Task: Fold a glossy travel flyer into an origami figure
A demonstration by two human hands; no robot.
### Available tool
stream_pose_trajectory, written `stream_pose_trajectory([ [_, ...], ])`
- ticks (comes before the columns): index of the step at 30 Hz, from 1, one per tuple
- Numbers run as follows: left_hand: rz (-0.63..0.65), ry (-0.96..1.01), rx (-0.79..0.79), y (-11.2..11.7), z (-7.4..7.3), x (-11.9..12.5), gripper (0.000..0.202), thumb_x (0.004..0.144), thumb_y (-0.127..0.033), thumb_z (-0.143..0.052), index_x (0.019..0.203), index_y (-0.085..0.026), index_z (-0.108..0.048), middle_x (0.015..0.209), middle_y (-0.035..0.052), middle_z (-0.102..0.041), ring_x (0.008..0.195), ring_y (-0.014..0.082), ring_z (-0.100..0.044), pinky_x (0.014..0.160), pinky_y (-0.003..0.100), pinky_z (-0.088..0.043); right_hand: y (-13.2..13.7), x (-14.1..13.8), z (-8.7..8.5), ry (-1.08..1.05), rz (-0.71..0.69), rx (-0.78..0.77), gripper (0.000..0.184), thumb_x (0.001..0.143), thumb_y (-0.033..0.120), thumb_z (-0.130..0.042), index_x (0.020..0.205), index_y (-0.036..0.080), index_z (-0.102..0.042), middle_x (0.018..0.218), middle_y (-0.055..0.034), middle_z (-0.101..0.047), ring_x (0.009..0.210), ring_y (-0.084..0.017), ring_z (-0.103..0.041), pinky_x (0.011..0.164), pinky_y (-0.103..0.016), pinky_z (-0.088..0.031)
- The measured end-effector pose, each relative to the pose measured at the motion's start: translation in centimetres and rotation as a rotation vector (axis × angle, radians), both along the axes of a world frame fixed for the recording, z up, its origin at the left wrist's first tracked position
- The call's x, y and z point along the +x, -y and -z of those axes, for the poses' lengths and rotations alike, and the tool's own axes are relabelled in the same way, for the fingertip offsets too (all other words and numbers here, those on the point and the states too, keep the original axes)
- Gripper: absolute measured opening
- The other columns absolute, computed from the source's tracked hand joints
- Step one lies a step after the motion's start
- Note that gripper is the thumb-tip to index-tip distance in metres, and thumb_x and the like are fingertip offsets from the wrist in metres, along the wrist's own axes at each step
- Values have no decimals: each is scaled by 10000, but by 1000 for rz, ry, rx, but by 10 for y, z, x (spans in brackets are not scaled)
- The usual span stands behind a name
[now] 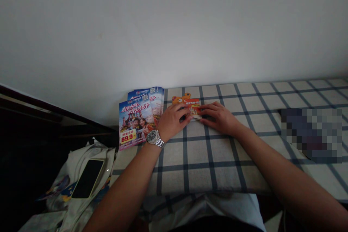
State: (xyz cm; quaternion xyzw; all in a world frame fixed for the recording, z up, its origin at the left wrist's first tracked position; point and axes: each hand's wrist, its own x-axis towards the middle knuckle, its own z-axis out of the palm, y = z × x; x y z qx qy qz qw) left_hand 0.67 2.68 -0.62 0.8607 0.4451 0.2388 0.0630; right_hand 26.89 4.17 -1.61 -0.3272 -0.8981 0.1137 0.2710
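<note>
A small red and orange printed leaflet lies low over the checked cloth, between my two hands. My left hand, with a metal watch on its wrist, grips the leaflet's left side between thumb and fingers. On the opposite edge my right hand pinches it the same way. White paper edges show under its lower side. An orange cartoon bear shape sticks out behind the leaflet; whether it is part of it I cannot tell. Left of my left hand rests a pile of blue and pink flyers.
A blue-and-white checked cloth covers the table, which meets a plain wall. A blurred dark item lies at the right. Below the left edge, a phone rests on a pale bag.
</note>
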Motion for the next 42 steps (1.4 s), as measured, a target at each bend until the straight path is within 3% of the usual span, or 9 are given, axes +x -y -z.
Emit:
stream_pose_trajectory([
  [12, 14, 26, 6, -2, 1, 4, 229, 998, -431, -643, 1060, -239, -751, 1260, 63, -660, 1180, 263, -629, 1047, 493, -525, 5, -16, -1, -48, -23, 39, 151, 1005, 326, -633, 1075, 241, -737, 1144, -105, -724, 1030, -272, -663, 926, -464, -568],
  [18, 2, 0, -1, -2, 3, 5, 291, 936, -406, -736, 1171, -239, -698, 1331, 71, -631, 1261, 292, -588, 1076, 505, -503, 5, -17, 2, -34, -24, 36, 144, 1021, 290, -593, 1082, 239, -713, 1054, -99, -711, 969, -259, -672, 871, -428, -571],
  [24, -130, 23, 46, 1, 2, 7, 754, 831, -461, -834, 1450, -210, -484, 1458, 134, -547, 1363, 341, -506, 1152, 526, -438, 8, -18, -1, -61, 47, 23, 170, 986, 197, -585, 1143, 232, -642, 1032, -94, -706, 928, -255, -675, 835, -400, -572],
  [27, -190, 23, 46, 2, 3, 7, 979, 790, -507, -858, 1558, -188, -341, 1496, 175, -516, 1371, 364, -497, 1156, 540, -425, 10, -17, -4, -98, 110, -9, 348, 962, 162, -585, 1299, 247, -581, 1032, -79, -700, 897, -242, -680, 813, -383, -591],
  [30, -227, 30, 37, 1, 5, 6, 1103, 768, -554, -860, 1605, -178, -249, 1507, 206, -506, 1361, 384, -508, 1146, 559, -425, 12, -13, -8, -109, 127, -41, 629, 945, 133, -585, 1531, 290, -416, 1128, -83, -676, 908, -238, -689, 824, -387, -616],
  [33, -224, 28, 44, 1, 7, 6, 1056, 771, -562, -854, 1587, -193, -294, 1512, 197, -504, 1364, 389, -504, 1147, 559, -423, 11, -8, -10, -74, 142, -14, 713, 941, 120, -576, 1585, 341, -363, 1316, -109, -601, 1031, -262, -687, 877, -420, -629],
  [38, -151, 13, 36, 1, 4, 4, 808, 836, -480, -822, 1506, -227, -448, 1485, 137, -522, 1372, 353, -491, 1156, 533, -428, 6, 2, -7, -34, 134, 34, 555, 941, 157, -618, 1462, 331, -536, 1474, -125, -488, 1102, -286, -669, 935, -485, -629],
  [42, -65, -26, 12, 1, 1, 4, 625, 918, -426, -743, 1484, -291, -515, 1491, 102, -513, 1388, 343, -471, 1165, 563, -422, 3, 9, -9, -49, 136, 66, 435, 942, 250, -676, 1369, 298, -606, 1583, -131, -413, 1285, -356, -590, 1024, -560, -588],
])
